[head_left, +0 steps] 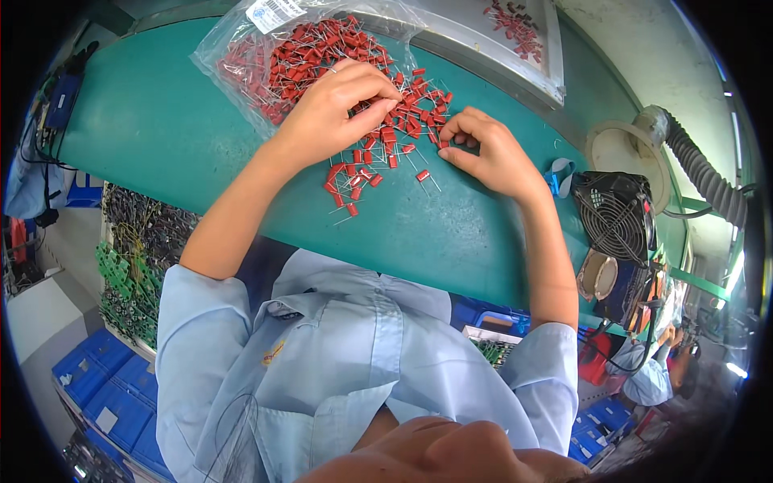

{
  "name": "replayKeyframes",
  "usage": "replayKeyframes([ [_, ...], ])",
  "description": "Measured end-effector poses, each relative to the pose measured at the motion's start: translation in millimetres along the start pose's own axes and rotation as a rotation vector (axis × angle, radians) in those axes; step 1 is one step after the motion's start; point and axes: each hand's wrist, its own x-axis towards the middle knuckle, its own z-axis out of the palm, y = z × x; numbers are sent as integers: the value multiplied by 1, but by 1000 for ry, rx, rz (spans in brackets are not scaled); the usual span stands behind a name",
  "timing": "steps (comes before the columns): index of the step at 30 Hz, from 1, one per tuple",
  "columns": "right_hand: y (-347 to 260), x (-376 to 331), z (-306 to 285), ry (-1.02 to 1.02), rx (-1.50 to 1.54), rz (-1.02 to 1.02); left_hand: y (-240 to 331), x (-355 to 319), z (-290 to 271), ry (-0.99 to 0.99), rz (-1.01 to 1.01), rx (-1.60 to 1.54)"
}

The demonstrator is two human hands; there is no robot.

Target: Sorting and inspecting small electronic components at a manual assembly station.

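Observation:
A heap of red film capacitors [322, 50] with thin wire leads spills from a clear plastic bag [211, 55] onto the green tabletop. My left hand [342, 109] reaches over the heap with its thumb and forefinger pinched together; what lies between the fingertips is too small to make out. At the right edge of the spill, my right hand [489, 153] is closed, its thumb and forefinger on a red capacitor [443, 145]. Several loose capacitors lie nearer to me, one red capacitor [423, 175] apart from the others.
Behind the heap stands a metal-edged tray [551, 84] with more red parts inside. To the right are a black fan [616, 211], a ribbed hose [704, 165] and a blue strap [557, 177]. Green circuit boards [133, 278] and blue bins [101, 366] sit lower left. Another person works at far right.

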Motion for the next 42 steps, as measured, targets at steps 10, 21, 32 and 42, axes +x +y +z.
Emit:
replayKeyframes([
  [10,-9,-30,-7,268,-128,-132,11,15,1,13,128,26],
  [21,-14,-75,-33,441,59,99,2,43,22,93,352,-280],
  [32,-29,-77,-24,395,316,171,-6,43,29,111,422,-322],
  [42,-21,-102,9,176,-20,311,9,23,10,-118,53,-70],
])
